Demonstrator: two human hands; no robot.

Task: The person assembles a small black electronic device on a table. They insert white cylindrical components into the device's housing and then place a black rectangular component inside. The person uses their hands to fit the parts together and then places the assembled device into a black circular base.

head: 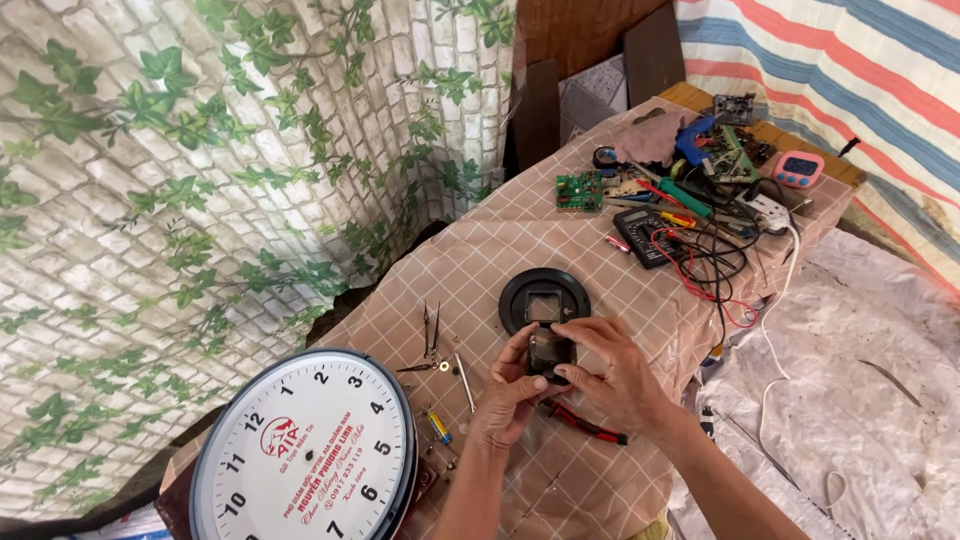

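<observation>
Both my hands hold a small black box-shaped clock movement (549, 352) just above the checked tablecloth (520, 240). My left hand (510, 392) cups it from the left and below. Fingers of my right hand (615, 372) press on its top and right side. Just beyond it lies a round black ring-shaped frame (512, 295) with a square opening in the middle. A round white wall clock face (305, 450) with black numerals and red print lies at the near left.
Tweezers (430, 330), thin clock hands, a yellow-blue battery (439, 428) and red-handled pliers (585, 424) lie near my hands. At the far end are green circuit boards (579, 191), a black multimeter (645, 235) with red and black leads, screwdrivers, a pink timer (798, 168) and a white power strip.
</observation>
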